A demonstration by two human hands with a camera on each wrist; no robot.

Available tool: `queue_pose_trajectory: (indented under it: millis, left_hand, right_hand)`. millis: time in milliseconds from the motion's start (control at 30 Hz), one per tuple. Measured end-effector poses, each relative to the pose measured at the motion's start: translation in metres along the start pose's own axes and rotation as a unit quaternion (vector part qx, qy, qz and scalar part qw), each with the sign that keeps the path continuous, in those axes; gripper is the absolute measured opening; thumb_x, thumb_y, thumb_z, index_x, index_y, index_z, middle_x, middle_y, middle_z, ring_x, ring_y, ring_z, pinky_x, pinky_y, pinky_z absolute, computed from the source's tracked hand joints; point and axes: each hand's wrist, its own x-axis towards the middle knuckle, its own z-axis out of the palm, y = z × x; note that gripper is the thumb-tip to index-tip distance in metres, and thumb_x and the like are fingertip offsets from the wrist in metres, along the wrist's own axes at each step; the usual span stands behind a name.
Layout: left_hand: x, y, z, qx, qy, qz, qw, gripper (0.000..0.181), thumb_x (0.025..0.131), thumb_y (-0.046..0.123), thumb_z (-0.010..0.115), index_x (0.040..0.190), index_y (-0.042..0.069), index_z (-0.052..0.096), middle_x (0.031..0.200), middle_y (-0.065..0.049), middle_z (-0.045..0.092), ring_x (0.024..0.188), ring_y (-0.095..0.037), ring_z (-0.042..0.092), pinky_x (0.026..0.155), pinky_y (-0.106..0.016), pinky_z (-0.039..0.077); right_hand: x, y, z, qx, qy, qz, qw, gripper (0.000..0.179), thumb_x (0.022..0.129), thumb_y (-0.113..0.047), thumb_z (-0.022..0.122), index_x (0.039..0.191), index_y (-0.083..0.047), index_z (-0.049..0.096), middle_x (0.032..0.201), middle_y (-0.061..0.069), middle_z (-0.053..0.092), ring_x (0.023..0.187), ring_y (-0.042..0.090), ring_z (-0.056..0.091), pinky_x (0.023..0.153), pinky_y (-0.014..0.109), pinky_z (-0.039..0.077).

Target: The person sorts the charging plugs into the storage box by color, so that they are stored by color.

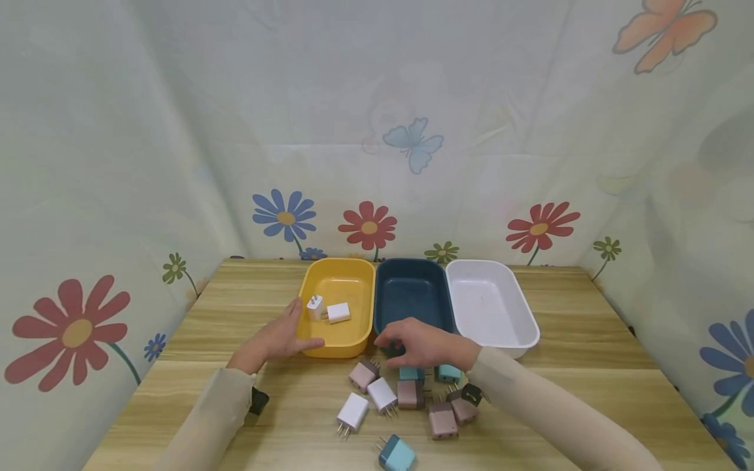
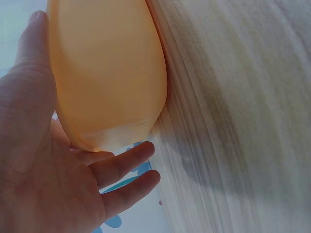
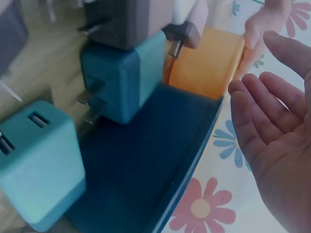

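My left hand (image 1: 283, 333) rests against the left side and front corner of a yellow tray (image 1: 336, 352), thumb along its front and the other fingers spread loosely. Two white charger plugs, one lying (image 1: 338, 313) and one with prongs up (image 1: 315, 305), are in that tray. Over the front edge of a dark blue tray (image 1: 412, 281) hovers my right hand (image 1: 421, 343), fingers loosely bent with nothing between them. Just below it on the table are a teal charger (image 3: 109, 80) and a second teal charger (image 3: 41, 162), both apart from the fingers.
A white tray (image 1: 485, 301) stands right of the dark blue one. In front lie several pink-and-brown chargers (image 1: 442, 420), two white chargers (image 1: 352, 412) and another teal charger (image 1: 397, 454) near the table's front. A flowered cloth (image 1: 370, 227) hangs behind the wooden table.
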Motion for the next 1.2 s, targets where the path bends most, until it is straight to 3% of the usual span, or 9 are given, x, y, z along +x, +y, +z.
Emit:
queue_pose_trajectory:
  millis: [367,567,867,1200]
  left_hand:
    - [0.001,-0.002,0.001,0.0,-0.001,-0.001,1.0,0.117,0.077,0.064,0.064,0.148,-0.005,0.001,0.154,-0.025,0.007,0.134,-0.044,0.026,0.106,-0.054,0.027]
    - [0.001,-0.001,0.0,-0.004,-0.004,-0.004,1.0,0.117,0.077,0.063,0.065,0.149,-0.004,0.001,0.154,-0.025,0.007,0.133,-0.044,0.027,0.106,-0.055,0.028]
    - [0.001,-0.002,0.0,-0.003,-0.005,-0.004,1.0,0.117,0.078,0.063,0.064,0.149,-0.004,0.001,0.154,-0.025,0.007,0.133,-0.044,0.028,0.105,-0.054,0.028]
    - [0.001,-0.002,0.001,-0.008,-0.009,-0.01,0.9999,0.117,0.077,0.065,0.064,0.149,-0.004,0.001,0.154,-0.024,0.006,0.134,-0.044,0.026,0.106,-0.055,0.027]
  right_hand:
    - [-0.001,0.004,0.021,-0.048,-0.036,-0.016,0.9981,0.036,0.083,-0.026,0.075,0.114,-0.012,0.065,0.108,-0.002,0.064,0.094,0.008,0.059,0.078,0.016,0.046]
    - [-0.002,0.003,0.025,-0.06,-0.04,-0.044,0.9964,0.036,0.082,-0.026,0.075,0.113,-0.011,0.067,0.105,-0.002,0.064,0.091,0.006,0.059,0.076,0.014,0.045]
    - [-0.001,0.004,0.034,-0.073,-0.056,-0.06,0.9939,0.036,0.082,-0.027,0.075,0.114,-0.012,0.067,0.106,-0.005,0.064,0.095,0.003,0.059,0.079,0.012,0.044]
    - [0.001,0.005,0.04,-0.081,-0.078,-0.043,0.9927,0.038,0.082,-0.029,0.075,0.116,-0.014,0.067,0.106,-0.008,0.063,0.094,-0.001,0.057,0.079,0.012,0.045]
